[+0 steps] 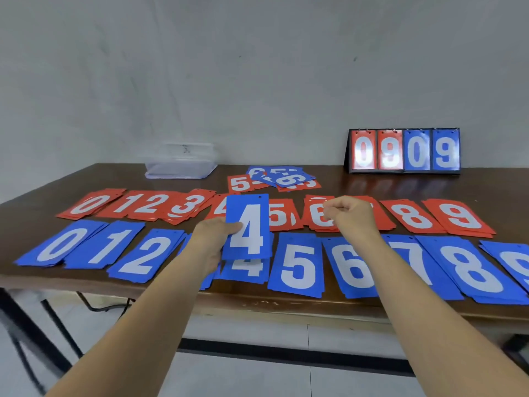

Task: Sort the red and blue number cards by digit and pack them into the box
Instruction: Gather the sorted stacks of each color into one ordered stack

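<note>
Blue card (249, 224) looks thin, light, stiff. Left hand (210, 239) pinches its edge. Right hand (350, 217) is curled; holding anything, I cannot tell.

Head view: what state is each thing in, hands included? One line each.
left hand, pinches the blue 4 card's left edge.
blue 4 card, lifted upright above the blue 4 pile.
right hand, fingers curled over the red 6 pile; hold unclear.
red piles, flat, rowed by digit.
blue piles, flat, near row.
mixed pile, unsorted, behind the red row.
clear box, lid unclear.
scoreboard, standing, showing 0909.
</note>
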`<state>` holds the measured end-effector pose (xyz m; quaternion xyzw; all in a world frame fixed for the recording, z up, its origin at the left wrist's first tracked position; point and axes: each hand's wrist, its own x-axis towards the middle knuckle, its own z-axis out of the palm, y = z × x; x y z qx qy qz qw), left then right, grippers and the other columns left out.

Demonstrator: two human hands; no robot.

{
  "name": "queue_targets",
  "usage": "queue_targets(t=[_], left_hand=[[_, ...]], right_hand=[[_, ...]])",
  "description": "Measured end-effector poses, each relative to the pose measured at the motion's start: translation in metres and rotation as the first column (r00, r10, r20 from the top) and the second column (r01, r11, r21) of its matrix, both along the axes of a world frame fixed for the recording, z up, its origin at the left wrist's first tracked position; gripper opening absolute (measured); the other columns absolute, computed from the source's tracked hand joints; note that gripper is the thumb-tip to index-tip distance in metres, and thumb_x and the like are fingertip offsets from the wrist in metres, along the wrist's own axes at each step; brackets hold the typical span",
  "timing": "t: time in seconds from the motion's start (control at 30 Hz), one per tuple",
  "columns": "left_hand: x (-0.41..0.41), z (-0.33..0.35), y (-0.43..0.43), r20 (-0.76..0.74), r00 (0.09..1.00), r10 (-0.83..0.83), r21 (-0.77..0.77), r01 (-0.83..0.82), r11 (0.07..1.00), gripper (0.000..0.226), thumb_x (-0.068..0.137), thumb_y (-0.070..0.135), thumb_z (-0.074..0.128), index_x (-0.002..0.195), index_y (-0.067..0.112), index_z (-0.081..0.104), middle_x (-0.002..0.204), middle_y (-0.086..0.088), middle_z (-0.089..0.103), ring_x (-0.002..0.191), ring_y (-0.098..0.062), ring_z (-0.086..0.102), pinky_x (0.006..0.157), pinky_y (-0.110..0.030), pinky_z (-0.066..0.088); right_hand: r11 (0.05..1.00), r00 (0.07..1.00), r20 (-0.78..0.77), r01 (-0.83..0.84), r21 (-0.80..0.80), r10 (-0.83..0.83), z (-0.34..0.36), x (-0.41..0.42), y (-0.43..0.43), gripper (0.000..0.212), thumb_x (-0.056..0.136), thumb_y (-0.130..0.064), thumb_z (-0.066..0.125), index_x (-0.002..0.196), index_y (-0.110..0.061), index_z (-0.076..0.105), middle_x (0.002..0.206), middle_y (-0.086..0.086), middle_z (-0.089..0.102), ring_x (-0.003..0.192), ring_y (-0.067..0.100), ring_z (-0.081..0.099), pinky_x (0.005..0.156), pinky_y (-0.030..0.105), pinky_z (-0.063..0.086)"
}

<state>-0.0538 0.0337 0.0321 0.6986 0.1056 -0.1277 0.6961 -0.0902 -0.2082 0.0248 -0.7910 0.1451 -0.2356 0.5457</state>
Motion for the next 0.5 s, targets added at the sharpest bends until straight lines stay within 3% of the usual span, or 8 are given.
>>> queue_targets(t=[0.07,0.17,0.33,0.5], left_hand=[[0.003,-0.006,0.013,0.023,1.0,0.009,0.042,-0.01,0.999,0.015,0.089,0.017,0.071,0.1,0.013,0.061,0.104,-0.011,0.072,0.094,-0.031,0.07,0.084,-0.05,0.058],[0.005,-0.015,0.025,0.055,0.998,0.004,0.119,-0.01,0.993,0.012,0.09,0.021,0.07,0.095,0.017,0.061,0.102,-0.008,0.07,0.094,-0.026,0.069,0.076,-0.04,0.058],[-0.002,-0.026,0.028,0.191,0.974,-0.123,0.318,0.057,0.946,0.028,0.092,0.023,0.068,0.118,0.013,0.061,0.101,0.001,0.067,0.088,-0.014,0.065,0.064,-0.023,0.052],[-0.009,-0.028,0.019,0.299,0.94,-0.165,0.427,0.022,0.904,0.029,0.092,0.022,0.066,0.118,0.01,0.062,0.115,-0.006,0.069,0.101,-0.02,0.067,0.064,-0.018,0.05]], right_hand=[[1.0,1.0,-0.017,-0.004,0.003,0.004,0.0,0.005,0.009,0.012,0.089,-0.008,0.062,0.087,-0.017,0.07,0.093,0.001,0.069,0.092,0.016,0.062,0.084,0.03,0.051],[1.0,0.999,-0.033,-0.003,0.001,0.003,0.0,0.008,0.02,0.011,0.089,-0.007,0.062,0.09,-0.014,0.071,0.096,-0.001,0.069,0.091,0.013,0.061,0.075,0.022,0.048],[1.0,0.999,-0.039,0.018,-0.008,-0.019,0.002,0.006,0.036,0.017,0.09,-0.005,0.06,0.082,-0.018,0.069,0.1,0.001,0.069,0.096,0.014,0.061,0.078,0.022,0.045],[0.998,0.999,-0.016,0.052,-0.018,-0.052,0.006,-0.004,0.045,0.016,0.089,-0.004,0.06,0.08,-0.014,0.069,0.094,0.0,0.069,0.09,0.011,0.061,0.073,0.018,0.045]])
